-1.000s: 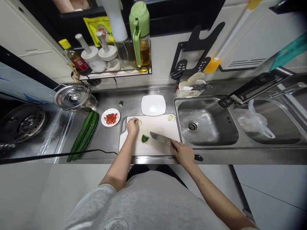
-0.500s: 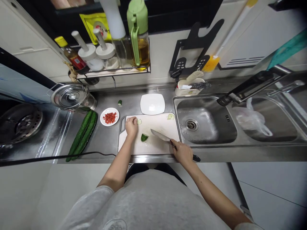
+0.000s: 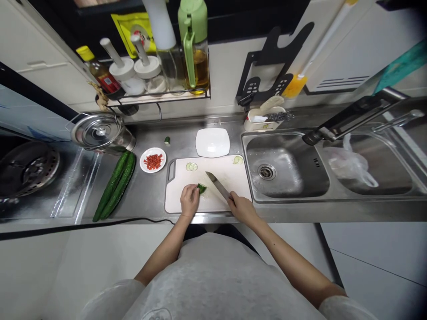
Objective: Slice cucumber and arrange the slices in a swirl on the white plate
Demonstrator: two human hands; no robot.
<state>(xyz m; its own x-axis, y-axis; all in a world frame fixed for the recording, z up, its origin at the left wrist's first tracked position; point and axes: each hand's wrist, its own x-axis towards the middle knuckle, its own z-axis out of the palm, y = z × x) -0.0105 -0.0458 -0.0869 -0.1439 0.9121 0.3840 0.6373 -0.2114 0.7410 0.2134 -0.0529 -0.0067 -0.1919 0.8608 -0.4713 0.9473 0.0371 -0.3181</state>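
My left hand (image 3: pixel 189 200) is closed on a short piece of cucumber (image 3: pixel 202 188) on the white cutting board (image 3: pixel 176 191). In my right hand (image 3: pixel 243 208) is a kitchen knife (image 3: pixel 218 184), its handle wrapped by my fingers and its blade slanting up and left over the board, just right of the cucumber piece. Thin cucumber slices (image 3: pixel 191 166) lie at the board's upper left. More pale slices (image 3: pixel 237 160) rest at its upper right corner.
An empty white plate (image 3: pixel 212 143) sits behind the board. To the left are a small plate (image 3: pixel 146 167) of chopped red pieces, two whole cucumbers (image 3: pixel 115 186) and a lidded steel pot (image 3: pixel 100 132). The double sink (image 3: pixel 287 169) lies right. A cucumber end (image 3: pixel 167 140) is near the wall.
My left hand has come down and right from the slices at the upper left of the board to the cucumber piece. The knife has shifted slightly left with my right hand.
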